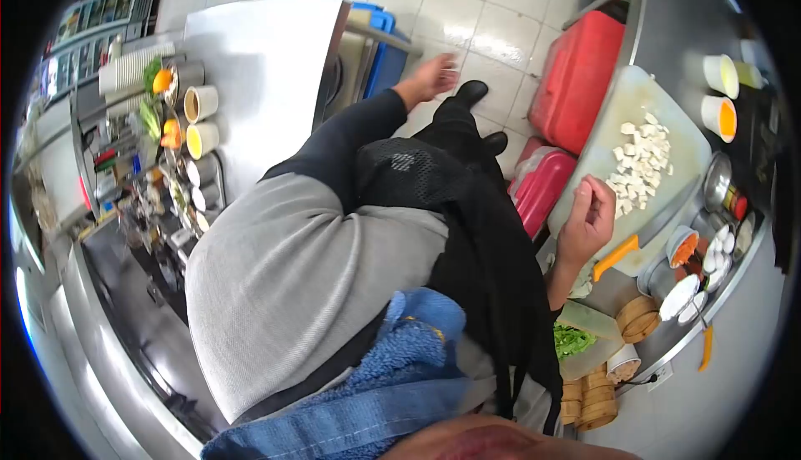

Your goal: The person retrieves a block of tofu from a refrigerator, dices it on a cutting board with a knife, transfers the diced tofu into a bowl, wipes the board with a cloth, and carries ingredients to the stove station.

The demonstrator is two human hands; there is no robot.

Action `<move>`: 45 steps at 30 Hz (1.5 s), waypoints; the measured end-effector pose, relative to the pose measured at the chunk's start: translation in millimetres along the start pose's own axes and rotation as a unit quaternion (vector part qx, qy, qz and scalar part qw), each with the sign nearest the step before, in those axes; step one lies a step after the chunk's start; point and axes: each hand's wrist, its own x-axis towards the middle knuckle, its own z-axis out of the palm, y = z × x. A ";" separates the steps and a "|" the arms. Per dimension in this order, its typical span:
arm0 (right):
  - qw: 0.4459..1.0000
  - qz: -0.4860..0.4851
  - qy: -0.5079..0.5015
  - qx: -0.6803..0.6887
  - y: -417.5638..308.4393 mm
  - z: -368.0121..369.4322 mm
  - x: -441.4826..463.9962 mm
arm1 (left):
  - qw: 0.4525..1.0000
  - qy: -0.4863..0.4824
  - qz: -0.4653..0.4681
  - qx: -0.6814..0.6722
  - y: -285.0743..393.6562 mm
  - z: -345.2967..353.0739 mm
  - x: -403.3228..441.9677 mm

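My left hand (432, 78) hangs over the tiled floor, away from the counter, its fingers loosely bent and slightly blurred, with nothing seen in it. Beside the cutting board's near edge, my right hand (589, 219) has its fingers curled toward the thumb; nothing shows between them. A pile of small white cubes (641, 164) lies on the pale cutting board (667, 105) just past that hand. Close below the hand is a knife with an orange handle (616, 258), its blade lying along the board's edge.
A red lidded bin (576, 76) and a pink container (544, 184) stand by the counter. Tubs, metal bowls and bamboo steamers (637, 318) crowd the right side, with leafy greens (574, 341) nearby. At left is a steel table (259, 68) with several cups and vegetables.
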 end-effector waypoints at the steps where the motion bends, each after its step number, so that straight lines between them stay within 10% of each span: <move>1: 0.999 -0.004 -0.031 0.005 0.1 8.1 0.6 | 0.997 0.059 -0.002 -0.048 -9.5 -44.4 -5.2; 5: 0.993 -0.025 -0.113 0.021 -2.4 36.5 -8.7 | 0.917 0.238 0.032 -0.317 -40.5 -203.9 -13.7; 7: 0.989 -0.048 -0.138 0.008 -2.2 48.9 -10.1 | 0.792 0.343 0.062 -0.501 -41.1 -230.2 -8.6; 8: 0.986 -0.069 -0.149 -0.009 -4.4 55.0 -9.8 | 0.674 0.350 0.071 -0.647 -44.5 -244.7 -7.1; 9: 0.985 -0.061 -0.163 -0.011 -5.1 58.6 -14.0 | 0.442 0.220 0.051 -0.868 -53.6 -258.1 -11.8; 11: 0.981 -0.054 -0.186 -0.018 -10.0 62.0 -17.9 | -0.155 -0.102 0.001 -0.983 -66.9 -271.8 -20.0; 15: 0.978 -0.066 -0.174 -0.097 -5.6 45.2 -24.4 | -0.466 -0.307 -0.192 -0.807 -86.4 -287.4 -16.7; 19: 0.976 -0.136 -0.137 -0.103 26.6 38.7 -24.3 | -0.550 -0.330 -0.124 -0.757 -69.9 -259.9 -3.8; 22: 0.984 -0.011 -0.170 -0.049 -5.0 38.2 -20.4 | -0.596 -0.310 -0.063 -0.738 -54.5 -240.9 -1.0; 33: 0.990 -0.009 -0.048 -0.129 22.5 -21.0 -17.8 | -0.600 -0.315 -0.039 -0.734 -62.8 -243.5 1.1; 37: 0.967 -0.092 0.069 -0.225 74.8 -47.2 -26.9 | -0.479 -0.395 -0.112 -0.776 -57.7 -267.7 8.1; 38: 0.974 -0.067 0.096 -0.193 69.6 -51.9 -36.0 | -0.364 -0.497 -0.130 -0.777 -80.3 -295.7 53.5; 39: 0.969 -0.073 0.144 -0.188 77.0 -53.8 -44.1 | -0.367 -0.363 -0.132 -0.846 -71.2 -308.3 49.1; 40: 0.967 -0.081 0.161 -0.180 72.1 -59.5 -50.4 | -0.248 -0.250 -0.212 -0.912 -25.7 -233.3 -61.4; 43: 0.936 -0.071 0.261 -0.226 84.6 -64.3 -69.0 | -0.154 -0.242 -0.200 -0.937 -20.0 -251.3 -37.5; 45: 0.937 -0.022 0.256 -0.238 97.9 -65.1 -73.9 | -0.198 -0.287 -0.167 -0.922 -21.9 -236.9 -44.5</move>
